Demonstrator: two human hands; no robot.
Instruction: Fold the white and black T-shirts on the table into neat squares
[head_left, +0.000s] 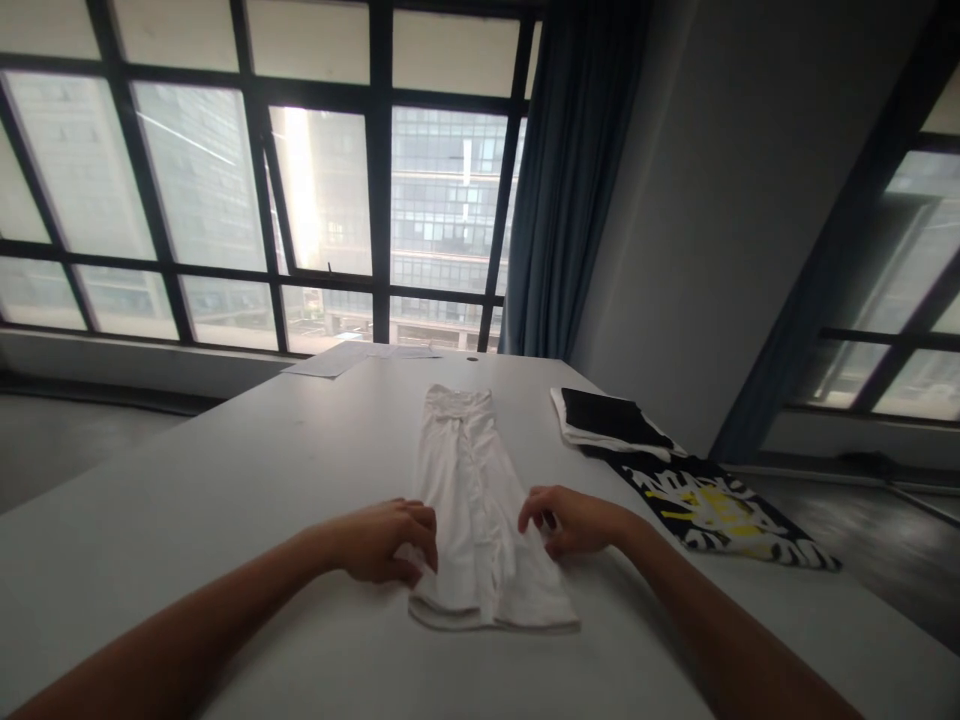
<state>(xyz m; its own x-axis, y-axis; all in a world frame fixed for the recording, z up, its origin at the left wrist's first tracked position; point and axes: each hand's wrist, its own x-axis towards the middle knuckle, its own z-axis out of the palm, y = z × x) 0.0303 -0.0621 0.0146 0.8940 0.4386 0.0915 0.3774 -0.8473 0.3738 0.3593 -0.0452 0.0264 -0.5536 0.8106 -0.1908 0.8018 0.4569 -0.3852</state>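
A white garment (469,500) lies lengthwise before me on the white table (285,500), folded into a long narrow shape. Its far end is gathered and creased, and its wider hem end is nearest me. At the near left edge, the curled fingers and thumb of my left hand (390,540) close on the cloth. My right hand (574,520) is at the opposite edge, a little farther from the hem, with bent fingers over the fabric and the thumb at its border. The fingertips on both sides are partly hidden.
To the right lies a stack of folded white and black clothes (615,420). Beside it is a black garment with white and yellow print (727,510), reaching the table's right edge. Paper sheets (330,362) rest at the far end. Windows and a blue curtain (570,180) stand behind.
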